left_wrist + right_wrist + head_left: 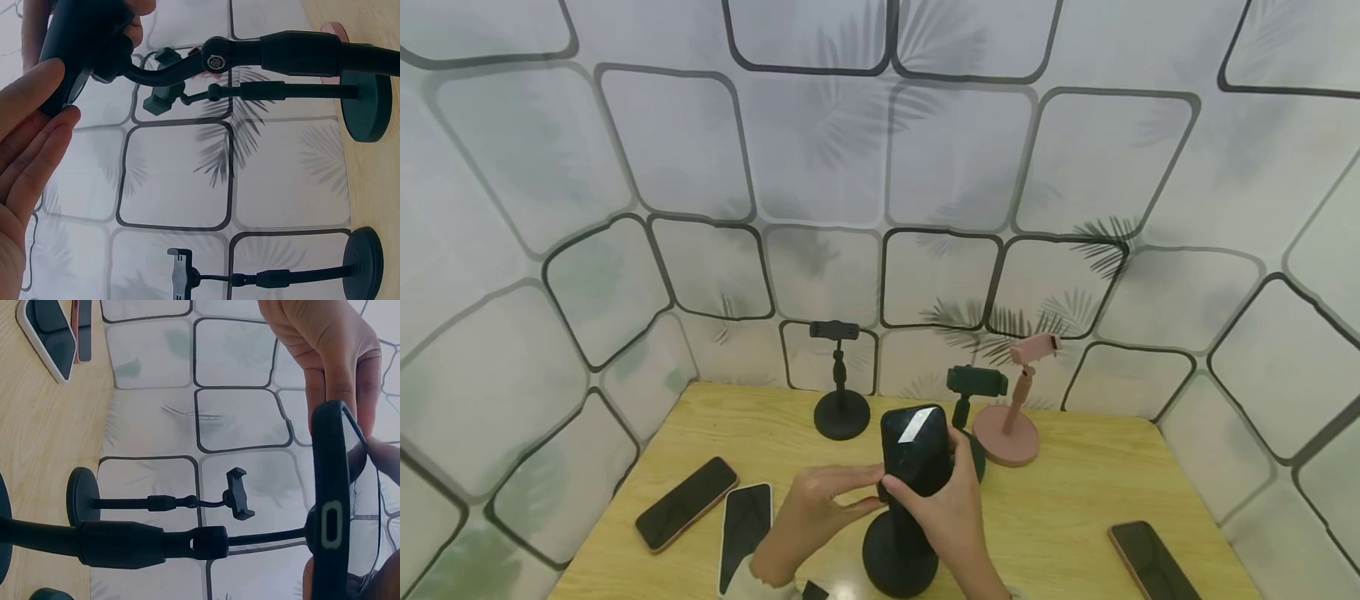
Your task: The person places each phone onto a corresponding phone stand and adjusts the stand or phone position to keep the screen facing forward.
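Observation:
A black smartphone (917, 437) stands tilted at the head of a black phone stand, whose round base (891, 567) rests on the table. My left hand (827, 504) pinches the phone's left edge, thumb and fingertips on opposite sides. From the other side my right hand (951, 508) grips the phone, its thumb across the front and its fingers behind. In the left wrist view the stand's jointed neck (215, 61) runs to the phone's back; the phone and hands partly hide the holder. The right wrist view shows the phone's side (331, 519) edge-on.
Behind stand another black phone stand (842, 414), a green stand (976, 381) partly hidden by my right hand, and a pink stand (1011, 433). Two phones lie at left, one dark (687, 504), one white-edged (747, 529). Another phone (1153, 562) lies at right. A patterned wall (820, 275) encloses the table.

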{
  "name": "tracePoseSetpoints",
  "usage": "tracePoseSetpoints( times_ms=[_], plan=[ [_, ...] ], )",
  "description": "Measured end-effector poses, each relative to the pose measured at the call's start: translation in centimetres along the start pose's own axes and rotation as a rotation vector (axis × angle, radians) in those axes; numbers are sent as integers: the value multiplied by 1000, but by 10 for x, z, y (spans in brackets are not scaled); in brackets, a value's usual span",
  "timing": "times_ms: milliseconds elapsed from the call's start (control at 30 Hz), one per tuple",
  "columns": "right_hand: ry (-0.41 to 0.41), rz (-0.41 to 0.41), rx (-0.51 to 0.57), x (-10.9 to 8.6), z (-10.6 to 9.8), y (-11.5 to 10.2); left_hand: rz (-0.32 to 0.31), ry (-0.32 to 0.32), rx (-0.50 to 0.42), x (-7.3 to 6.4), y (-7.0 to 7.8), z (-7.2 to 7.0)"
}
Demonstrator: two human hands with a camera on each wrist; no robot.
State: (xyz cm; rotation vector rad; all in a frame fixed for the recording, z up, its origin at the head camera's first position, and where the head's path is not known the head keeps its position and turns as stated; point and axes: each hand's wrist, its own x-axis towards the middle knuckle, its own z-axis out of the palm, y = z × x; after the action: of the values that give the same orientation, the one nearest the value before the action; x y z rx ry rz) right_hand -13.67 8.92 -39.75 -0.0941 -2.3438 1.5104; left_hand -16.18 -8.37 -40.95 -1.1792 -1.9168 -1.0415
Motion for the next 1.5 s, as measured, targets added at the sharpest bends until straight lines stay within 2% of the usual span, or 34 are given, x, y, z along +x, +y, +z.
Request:
tracePoseSetpoints(
  times_ms=[267, 500, 833, 1067, 1333, 1433, 1500],
  plan=[
    [25, 5, 24, -2, 1, 0, -1, 14, -11, 1, 0, 1],
    [124, 12, 23, -4, 9, 2, -22, 6, 4, 0, -2, 1],
    [226, -49, 39, -8, 16, 3, -109, -9, -54, -2, -6, 2],
    [258, -114, 20, -10, 19, 8, -21, -4, 24, -1, -3, 4],
    [265, -170, 22, -10, 19, 11, 21, -35, 56, 3, 1, 1],
    [255, -156, 13, -9, 18, 12, -13, -30, 28, 0, -1, 4],
    [243, -141, 11, -10, 16, 12, -46, -12, -25, -3, -2, 7]
  ],
)
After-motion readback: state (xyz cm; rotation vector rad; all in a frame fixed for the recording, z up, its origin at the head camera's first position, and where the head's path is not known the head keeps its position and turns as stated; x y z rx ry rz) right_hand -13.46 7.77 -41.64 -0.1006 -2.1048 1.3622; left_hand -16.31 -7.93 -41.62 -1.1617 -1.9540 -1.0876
